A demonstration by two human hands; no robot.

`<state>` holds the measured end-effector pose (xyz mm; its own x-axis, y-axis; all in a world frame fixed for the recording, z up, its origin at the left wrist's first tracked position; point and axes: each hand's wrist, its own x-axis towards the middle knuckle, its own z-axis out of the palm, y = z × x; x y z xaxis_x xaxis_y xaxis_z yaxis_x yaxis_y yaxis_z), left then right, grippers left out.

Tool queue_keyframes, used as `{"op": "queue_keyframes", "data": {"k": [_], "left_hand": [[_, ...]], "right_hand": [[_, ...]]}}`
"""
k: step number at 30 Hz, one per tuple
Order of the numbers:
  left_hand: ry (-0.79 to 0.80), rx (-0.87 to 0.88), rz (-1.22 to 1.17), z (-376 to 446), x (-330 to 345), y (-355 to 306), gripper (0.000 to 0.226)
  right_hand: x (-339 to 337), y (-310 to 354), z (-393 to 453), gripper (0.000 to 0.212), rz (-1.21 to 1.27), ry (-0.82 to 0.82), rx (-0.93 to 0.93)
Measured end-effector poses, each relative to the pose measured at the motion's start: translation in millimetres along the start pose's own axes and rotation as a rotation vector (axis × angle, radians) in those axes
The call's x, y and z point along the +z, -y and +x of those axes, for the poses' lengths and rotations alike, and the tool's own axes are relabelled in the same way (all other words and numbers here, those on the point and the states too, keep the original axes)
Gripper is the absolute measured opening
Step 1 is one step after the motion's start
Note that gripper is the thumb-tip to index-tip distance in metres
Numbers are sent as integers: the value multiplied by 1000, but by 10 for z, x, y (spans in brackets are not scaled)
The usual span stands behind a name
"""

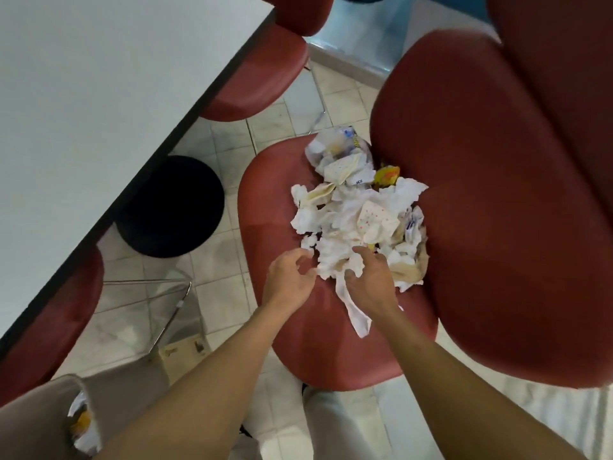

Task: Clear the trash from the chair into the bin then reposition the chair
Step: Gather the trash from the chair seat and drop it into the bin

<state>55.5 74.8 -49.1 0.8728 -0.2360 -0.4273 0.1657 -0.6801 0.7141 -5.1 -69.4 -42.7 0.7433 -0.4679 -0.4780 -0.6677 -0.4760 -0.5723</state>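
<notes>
Head cam: heap of crumpled white paper trash (358, 220) sits on dark red padded chair seat (275, 194), against backrest at 3 o'clock. Left hand (288, 280) fingers loosely curled, empty, at pile's 7 o'clock edge. Right hand (371, 283) curled onto napkins; grip unclear. Beige bin (43, 413) at 8 o'clock, cut off by frame.

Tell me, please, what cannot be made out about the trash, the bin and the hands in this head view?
- Bin: cut off by the lower left edge and the left arm; how full it is stays hidden.
- Trash pile: print on the wrappers is too small to read.
- Right hand: whether its fingers already pinch a tissue is unclear, since the hand covers them.
- Left hand: fingers curled beside the pile; contact unclear.
- Chair: legs hidden under the seat.
</notes>
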Motion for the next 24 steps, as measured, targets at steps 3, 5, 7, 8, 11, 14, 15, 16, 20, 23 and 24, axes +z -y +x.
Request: {"op": "queue_keyframes", "data": {"k": [3,5,7,8,11,14,15,16,20,23,24], "left_hand": [[26,28,36,366,253,-227,31],[40,78,51,597,398,-342,34],[44,105,79,798,524,-421,39],[42,113,102,902,594,-451,42],[41,142,188,1143,783,-476,51],[61,127,228,1272,916,-468,50],[61,121,232,1296,948,-461,46],[50,101,229,1312,964,-468,41],[-2,8,177,1256,928,-514,27],[-12,36,143,1126,809,-561,23],[-21,42,127,1079,766,-573,23]], "right_hand": [[-171,-157,375,53,0,-47,27],[-227,-230,595,57,3,-58,39],[-228,-290,775,62,-27,-56,51],[-218,-321,869,64,-49,-51,55],[-152,-397,1079,59,-96,-56,69],[-79,-456,1211,42,-114,-81,47],[-68,-468,1238,36,-117,-97,46],[-71,-476,1257,32,-121,-114,50],[-148,-492,1223,25,-128,-148,66],[-253,-446,1121,24,-101,-176,65],[-286,-428,1083,24,-100,-183,64]]}}
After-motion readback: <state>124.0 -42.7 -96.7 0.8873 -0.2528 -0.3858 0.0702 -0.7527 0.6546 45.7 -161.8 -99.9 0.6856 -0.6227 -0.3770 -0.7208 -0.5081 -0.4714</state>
